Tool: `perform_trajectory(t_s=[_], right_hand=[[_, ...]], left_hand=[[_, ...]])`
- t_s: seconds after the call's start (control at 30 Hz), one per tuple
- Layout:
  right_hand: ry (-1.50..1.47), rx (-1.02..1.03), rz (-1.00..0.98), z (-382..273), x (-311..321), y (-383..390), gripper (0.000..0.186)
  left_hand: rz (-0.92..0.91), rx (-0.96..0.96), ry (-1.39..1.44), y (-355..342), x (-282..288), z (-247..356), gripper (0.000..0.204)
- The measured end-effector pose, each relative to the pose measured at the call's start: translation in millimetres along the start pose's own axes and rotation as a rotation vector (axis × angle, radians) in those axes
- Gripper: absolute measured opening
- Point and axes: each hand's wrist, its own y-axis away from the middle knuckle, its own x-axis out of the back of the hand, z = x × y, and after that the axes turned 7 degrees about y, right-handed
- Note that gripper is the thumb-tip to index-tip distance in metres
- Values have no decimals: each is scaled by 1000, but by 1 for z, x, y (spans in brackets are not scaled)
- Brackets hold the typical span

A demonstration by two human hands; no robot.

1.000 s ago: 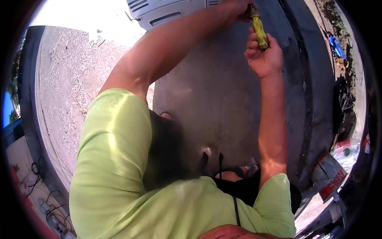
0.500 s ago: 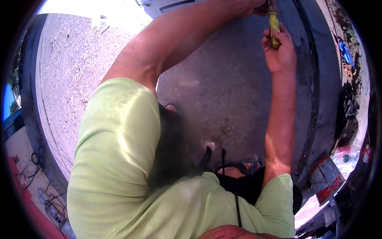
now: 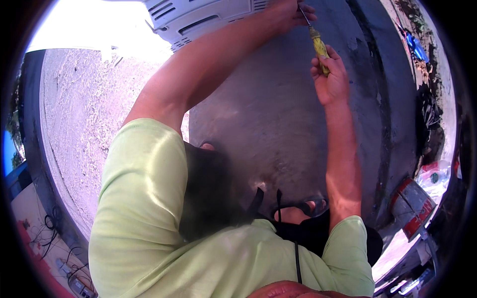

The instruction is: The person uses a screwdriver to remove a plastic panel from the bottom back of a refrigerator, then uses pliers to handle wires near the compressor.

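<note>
Far out, right of centre, a screwdriver with a yellow handle and slim metal shaft point(image 3: 319, 45) points away and slightly left. The right hand point(image 3: 332, 79) closes fingers and thumb on the handle, palm upward, its forearm reaching straight out from the near right. The left hand point(image 3: 288, 16) sits by the shaft's far end; whether it pinches it, I cannot tell. The left arm slants rightward past a pale grey, slotted casing point(image 3: 191, 17).

Grey floor point(image 3: 268, 119), sandalled foot point(image 3: 292, 215), red-and-grey bucket point(image 3: 411, 208) apparently resting at right
</note>
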Motion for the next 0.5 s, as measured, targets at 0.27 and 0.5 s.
perform_trajectory(t_s=[0.27,0.5], right_hand=[[120,-359,-85,36,41,30,28],[87,-352,61,89,30,24,21]], left_hand=[[42,180,-123,33,76,-50,35],[196,397,-947,90,167,-13,25]])
